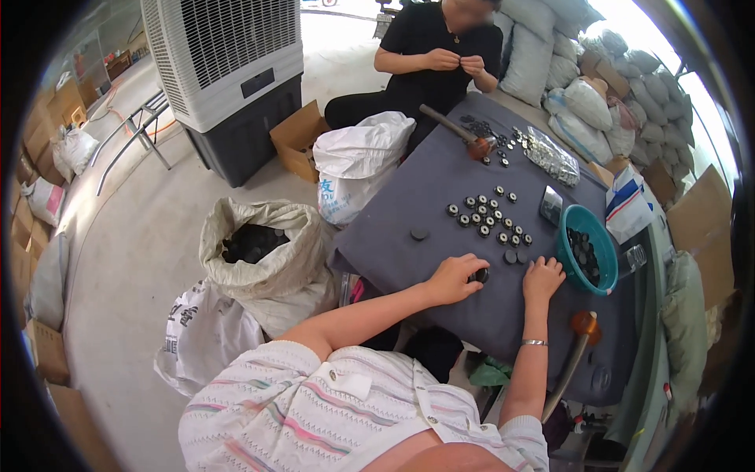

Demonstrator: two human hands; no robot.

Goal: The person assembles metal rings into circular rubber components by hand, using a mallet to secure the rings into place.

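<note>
**Workshop Station: Hold and Handling Notes**

Grey cloth (409, 197) covered the work surface. Clock positions were read from the piece in my left hand, with 12 straight ahead. Stacked sacks (586, 102) stood at 1 o'clock, an air cooler (236, 47) at 10, and a co-worker (429, 35) sat at 12.

**Location.** The round black piece (481, 275) was in my left hand (456, 281), over the near part of the cloth. Whether it touched the cloth could not be confirmed.

**Hands.** Left: thumb and fingers pinched the piece by its sides. My right hand (543, 279), at 3 o'clock, was palm down, fingers slightly apart, just beside two small dark discs (510, 256); I could not tell whether its fingertips held anything.

**Handling.** I judged the piece light, stiff and not easily broken, with a smooth rim that might slip. The best hold appeared to be thumb and fingertips on opposite sides of the rim, leaving the flat face clear.

**Appearance.** It was dark and round, partly covered by my fingers. A loose group of black-rimmed pieces (482, 210) with pale centres lay at 12 o'clock; a match could not be verified. A teal bowl (610, 256) of dark discs stood at 3, and an orange-headed hammer (586, 322) lay at 4.
</note>
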